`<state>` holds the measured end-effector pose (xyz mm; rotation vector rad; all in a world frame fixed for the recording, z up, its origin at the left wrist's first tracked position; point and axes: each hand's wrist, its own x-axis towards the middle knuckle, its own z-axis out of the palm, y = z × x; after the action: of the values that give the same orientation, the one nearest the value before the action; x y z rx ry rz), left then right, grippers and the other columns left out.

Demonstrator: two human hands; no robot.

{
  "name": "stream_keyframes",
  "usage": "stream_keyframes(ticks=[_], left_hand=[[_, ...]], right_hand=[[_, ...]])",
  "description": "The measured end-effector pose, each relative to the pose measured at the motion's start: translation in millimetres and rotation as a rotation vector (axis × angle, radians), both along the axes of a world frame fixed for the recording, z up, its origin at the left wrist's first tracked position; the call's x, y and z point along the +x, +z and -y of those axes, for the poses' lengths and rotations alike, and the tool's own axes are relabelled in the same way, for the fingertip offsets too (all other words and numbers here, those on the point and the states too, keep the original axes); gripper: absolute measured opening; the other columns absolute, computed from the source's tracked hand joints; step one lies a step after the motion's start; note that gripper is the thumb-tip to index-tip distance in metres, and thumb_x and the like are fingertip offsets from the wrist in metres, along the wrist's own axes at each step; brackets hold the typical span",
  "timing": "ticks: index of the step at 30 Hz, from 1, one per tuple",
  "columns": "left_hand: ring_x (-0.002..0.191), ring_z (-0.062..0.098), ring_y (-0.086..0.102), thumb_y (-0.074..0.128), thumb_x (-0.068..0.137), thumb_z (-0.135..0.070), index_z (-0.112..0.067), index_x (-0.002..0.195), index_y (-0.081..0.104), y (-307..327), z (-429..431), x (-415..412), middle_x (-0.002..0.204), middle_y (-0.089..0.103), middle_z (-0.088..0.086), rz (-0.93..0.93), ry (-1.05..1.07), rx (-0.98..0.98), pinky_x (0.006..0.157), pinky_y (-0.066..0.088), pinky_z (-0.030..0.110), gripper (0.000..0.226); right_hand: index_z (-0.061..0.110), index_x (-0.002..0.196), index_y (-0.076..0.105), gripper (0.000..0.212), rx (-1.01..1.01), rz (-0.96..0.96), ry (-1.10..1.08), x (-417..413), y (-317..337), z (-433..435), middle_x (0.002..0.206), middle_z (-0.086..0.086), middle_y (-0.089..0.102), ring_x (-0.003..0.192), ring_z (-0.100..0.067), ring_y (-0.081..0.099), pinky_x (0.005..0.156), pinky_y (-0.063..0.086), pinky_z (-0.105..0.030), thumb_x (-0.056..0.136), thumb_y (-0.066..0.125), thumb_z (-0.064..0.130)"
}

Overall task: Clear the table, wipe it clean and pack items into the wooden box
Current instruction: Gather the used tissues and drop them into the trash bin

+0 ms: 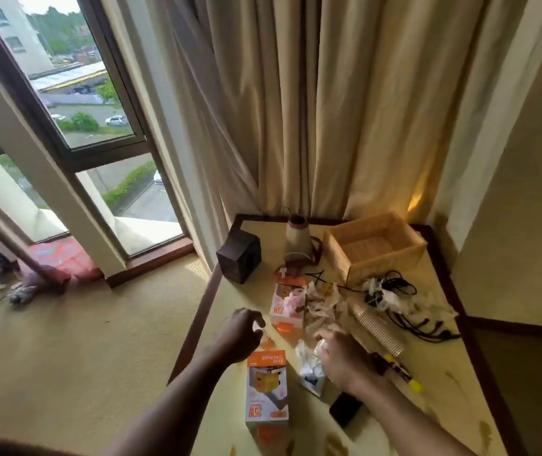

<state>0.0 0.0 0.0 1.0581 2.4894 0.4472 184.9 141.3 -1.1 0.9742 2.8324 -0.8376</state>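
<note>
Dark, a small cube stood left of the wooden box on the table. Nearer and left of the box, the left hand hovered, fingers loosely curled, holding nothing. In front of the box, the blurred right hand pinched crumpled white paper. Black cables lay just beside the box.

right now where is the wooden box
In the head view, the wooden box sits at the far right corner of the table, by the curtain, right of the cone-shaped object, behind the black cables.

Pale slatted wooden box, crumpled paper, glossy table
</note>
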Motion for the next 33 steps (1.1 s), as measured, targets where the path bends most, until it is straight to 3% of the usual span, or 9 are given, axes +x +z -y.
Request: stream_keyframes(ticks=[4, 9, 11, 14, 19, 22, 26, 29, 33], left_hand=[[0.121, 0.019, 0.056, 0.068, 0.095, -0.033, -0.032, 0.133, 0.06, -37.0, -10.6, -21.1, 0.137, 0.051, 0.003, 0.124, 0.027, -0.116, 0.098, 0.055, 0.035, 0.039], [0.116, 0.021, 0.056, 0.073, 0.091, -0.041, -0.03, 0.136, 0.057, -79.0, -29.4, -36.8, 0.132, 0.047, 0.003, 0.17, 0.021, -0.147, 0.094, 0.057, 0.037, 0.049], [0.11, 0.021, 0.057, 0.076, 0.088, -0.041, -0.029, 0.129, 0.061, -90.6, -34.8, -37.3, 0.125, 0.05, 0.001, 0.146, 0.031, -0.133, 0.091, 0.059, 0.039, 0.045], [0.103, 0.021, 0.057, 0.071, 0.09, -0.031, -0.024, 0.115, 0.067, -100.2, -37.7, -37.9, 0.115, 0.053, 0.0, 0.133, 0.045, -0.072, 0.087, 0.058, 0.038, 0.026], [0.086, 0.022, 0.066, 0.06, 0.091, -0.003, -0.018, 0.087, 0.073, -111.1, -37.3, -40.1, 0.093, 0.065, 0.002, 0.17, 0.159, 0.128, 0.069, 0.057, 0.036, 0.019], [0.086, 0.019, 0.067, 0.06, 0.094, 0.0, -0.017, 0.095, 0.075, -99.4, -44.7, -32.8, 0.098, 0.07, 0.001, 0.154, 0.26, 0.316, 0.073, 0.06, 0.039, 0.023], [0.089, 0.015, 0.059, 0.053, 0.101, -0.003, -0.016, 0.113, 0.07, -69.6, -75.7, -24.3, 0.112, 0.064, 0.003, 0.09, 0.152, 0.386, 0.072, 0.054, 0.027, 0.024], [0.094, 0.018, 0.06, 0.054, 0.103, -0.01, -0.013, 0.12, 0.067, -57.7, -98.9, -25.8, 0.121, 0.06, 0.007, 0.025, 0.02, 0.374, 0.076, 0.056, 0.03, 0.022], [0.109, 0.023, 0.056, 0.053, 0.105, -0.029, -0.014, 0.133, 0.057, -66.3, -111.9, -22.3, 0.134, 0.049, 0.011, -0.084, -0.194, 0.267, 0.076, 0.062, 0.039, 0.032]], right_hand=[[0.037, 0.147, 0.042, 0.055, -0.016, 0.177, 0.052, -17.8, -32.8, 7.9, 0.159, -0.001, 0.023, 0.143, -0.025, 0.032, 0.1, 0.049, -0.036, 0.097, 0.052, 0.017], [0.035, 0.131, 0.056, 0.037, 0.117, 0.172, 0.109, -27.6, -74.9, 6.6, 0.131, 0.0, 0.044, 0.127, -0.025, 0.042, 0.083, 0.051, -0.034, 0.095, 0.056, 0.026], [0.027, 0.111, 0.066, 0.019, 0.156, 0.126, 0.123, -27.5, -87.2, 5.7, 0.112, 0.001, 0.049, 0.113, -0.025, 0.049, 0.066, 0.042, -0.032, 0.093, 0.06, 0.025], [0.02, 0.091, 0.071, 0.006, 0.15, 0.067, 0.115, -26.3, -101.1, 2.7, 0.104, 0.0, 0.059, 0.105, -0.025, 0.057, 0.063, 0.044, -0.031, 0.09, 0.066, 0.022], [0.017, 0.108, 0.069, 0.017, -0.051, -0.112, -0.062, -30.2, -90.9, -8.0, 0.103, 0.003, 0.062, 0.094, -0.016, 0.062, 0.071, 0.042, -0.012, 0.096, 0.059, 0.009], [0.016, 0.12, 0.069, 0.026, -0.02, -0.251, -0.187, -31.4, -67.7, -30.8, 0.105, 0.006, 0.055, 0.091, -0.008, 0.058, 0.071, 0.038, 0.0, 0.099, 0.056, 0.009], [0.005, 0.125, 0.066, 0.03, 0.084, -0.174, -0.177, -45.3, -50.1, -72.0, 0.111, -0.002, 0.049, 0.097, -0.015, 0.054, 0.077, 0.04, -0.003, 0.1, 0.052, 0.007], [0.007, 0.125, 0.064, 0.032, 0.17, -0.011, -0.074, -62.3, -50.1, -90.4, 0.124, -0.012, 0.049, 0.112, -0.027, 0.052, 0.086, 0.052, -0.028, 0.097, 0.05, 0.018], [0.028, 0.155, 0.028, 0.076, 0.155, 0.105, 0.061, -76.5, -60.5, -97.0, 0.147, -0.006, 0.035, 0.128, -0.028, 0.042, 0.099, 0.048, -0.037, 0.09, 0.064, 0.044]])
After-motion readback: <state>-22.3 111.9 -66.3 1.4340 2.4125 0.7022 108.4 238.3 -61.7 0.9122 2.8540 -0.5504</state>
